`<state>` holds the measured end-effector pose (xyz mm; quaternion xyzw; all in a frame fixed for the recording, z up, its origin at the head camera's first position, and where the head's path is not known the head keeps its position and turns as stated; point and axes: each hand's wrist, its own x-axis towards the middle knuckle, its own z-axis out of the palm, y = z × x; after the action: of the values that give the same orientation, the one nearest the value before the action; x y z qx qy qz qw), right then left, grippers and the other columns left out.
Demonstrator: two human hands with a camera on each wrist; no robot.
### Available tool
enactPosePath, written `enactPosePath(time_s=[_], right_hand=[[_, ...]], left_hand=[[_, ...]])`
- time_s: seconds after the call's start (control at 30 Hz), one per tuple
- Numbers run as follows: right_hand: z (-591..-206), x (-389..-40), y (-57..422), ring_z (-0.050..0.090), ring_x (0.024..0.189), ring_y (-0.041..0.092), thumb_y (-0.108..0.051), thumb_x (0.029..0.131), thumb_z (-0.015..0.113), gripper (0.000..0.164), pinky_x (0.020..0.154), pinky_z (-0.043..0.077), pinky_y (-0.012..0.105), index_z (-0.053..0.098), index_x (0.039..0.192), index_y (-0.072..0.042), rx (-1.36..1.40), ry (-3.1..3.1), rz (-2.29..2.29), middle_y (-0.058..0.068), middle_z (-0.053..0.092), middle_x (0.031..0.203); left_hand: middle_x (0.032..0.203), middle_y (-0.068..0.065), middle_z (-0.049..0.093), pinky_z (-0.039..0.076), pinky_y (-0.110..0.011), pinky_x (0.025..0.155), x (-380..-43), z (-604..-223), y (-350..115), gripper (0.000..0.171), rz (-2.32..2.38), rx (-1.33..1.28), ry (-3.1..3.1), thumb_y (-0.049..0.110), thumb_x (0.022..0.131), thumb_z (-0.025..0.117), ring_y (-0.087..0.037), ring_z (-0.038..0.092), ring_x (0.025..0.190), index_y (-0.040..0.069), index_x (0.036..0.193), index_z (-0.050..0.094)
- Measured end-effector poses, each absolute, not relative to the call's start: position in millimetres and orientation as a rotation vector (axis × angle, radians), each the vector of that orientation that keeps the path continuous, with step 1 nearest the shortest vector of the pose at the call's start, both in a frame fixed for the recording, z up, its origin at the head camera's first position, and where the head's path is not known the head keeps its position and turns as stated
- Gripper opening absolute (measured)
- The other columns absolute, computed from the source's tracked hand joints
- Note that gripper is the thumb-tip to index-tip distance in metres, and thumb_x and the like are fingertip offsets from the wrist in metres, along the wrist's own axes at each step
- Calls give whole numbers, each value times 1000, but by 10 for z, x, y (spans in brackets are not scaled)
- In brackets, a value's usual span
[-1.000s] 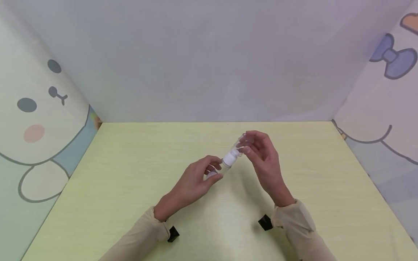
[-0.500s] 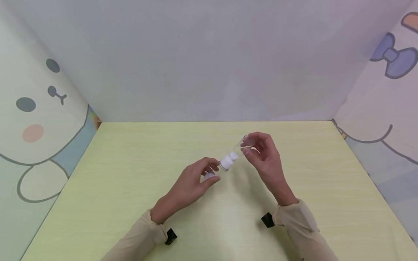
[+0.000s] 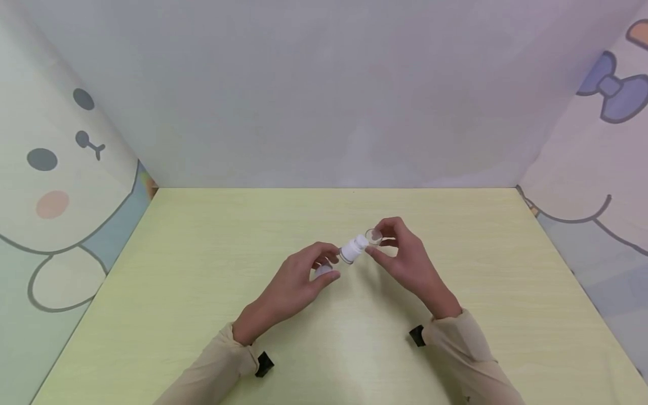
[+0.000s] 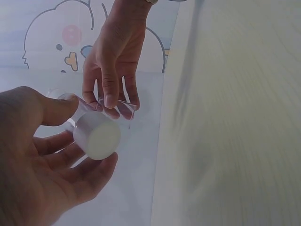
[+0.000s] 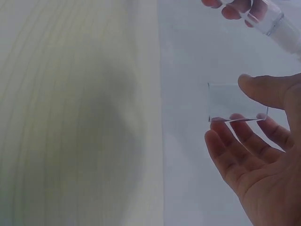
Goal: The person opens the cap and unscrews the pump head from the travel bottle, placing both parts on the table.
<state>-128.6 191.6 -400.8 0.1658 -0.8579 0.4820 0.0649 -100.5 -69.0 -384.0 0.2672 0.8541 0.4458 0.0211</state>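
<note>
My left hand (image 3: pixel 298 275) grips a small clear pump bottle (image 3: pixel 352 249) by its body, tilted so its white pump top points up and right. In the left wrist view the bottle's round white base (image 4: pixel 103 140) faces the camera, with thumb and fingers around it. My right hand (image 3: pixel 410 261) pinches a clear cylindrical cap (image 3: pixel 374 237) just right of the pump top. Seen from the right wrist, the see-through cap (image 5: pixel 225 101) lies between thumb and fingertips, apart from the bottle (image 5: pixel 284 33).
Both hands are above a pale wood-grain table (image 3: pixel 217 236). A plain light wall (image 3: pixel 324 101) stands behind it, and panels with cartoon animals flank both sides. Small black blocks (image 3: pixel 264 364) sit at the wrists by the beige sleeves.
The cap has come away from over the pump top. My right hand has moved down with it and turned it so one round end faces the head camera. The left hand has shifted slightly left.
</note>
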Motion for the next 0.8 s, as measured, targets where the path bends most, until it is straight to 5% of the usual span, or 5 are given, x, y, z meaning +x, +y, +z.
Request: enactPosePath(time_s=[0.8], right_hand=[[-4162,-1368,2004,68,97,25,-14,87,85,43,82,57,38,49,110,-9,410,-2992,1190,10,70,105]], left_hand=[[116,-5,74,58,-34,92,-1023,-3866,-683,36,1338,819,2659,17,96,76,-12,68,101,14,130,62]])
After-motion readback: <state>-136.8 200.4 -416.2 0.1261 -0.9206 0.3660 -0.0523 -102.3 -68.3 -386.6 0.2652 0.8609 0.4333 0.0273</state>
